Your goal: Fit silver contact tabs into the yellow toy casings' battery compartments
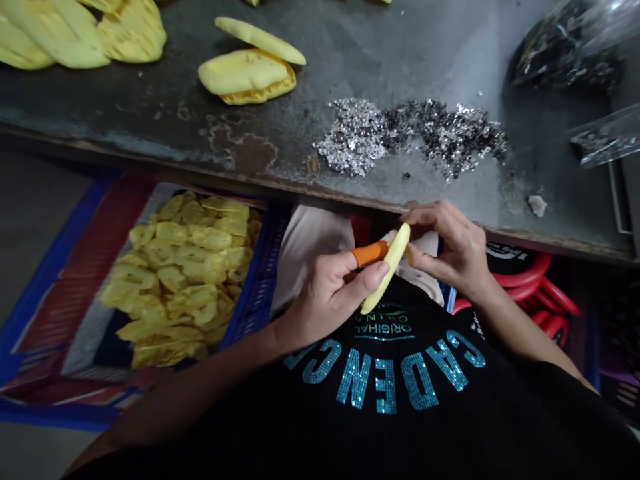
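My left hand [327, 293] is closed on a flat yellow foam piece [387, 270], held edge-up just below the table's front edge. An orange rubber cot [370, 253] covers that hand's index finger, which presses the piece. My right hand [450, 250] pinches the top end of the same yellow piece with curled fingers. A pale cloth [310, 243] lies on my lap under the hands.
A worn grey table [350, 60] carries a heap of small silver bits [410, 133], yellow foam pieces at centre [247, 73] and far left [80, 30], and plastic bags [570, 47] at right. A blue crate [255, 293] of yellow pieces sits at lower left. Red stools [540, 287] stand at right.
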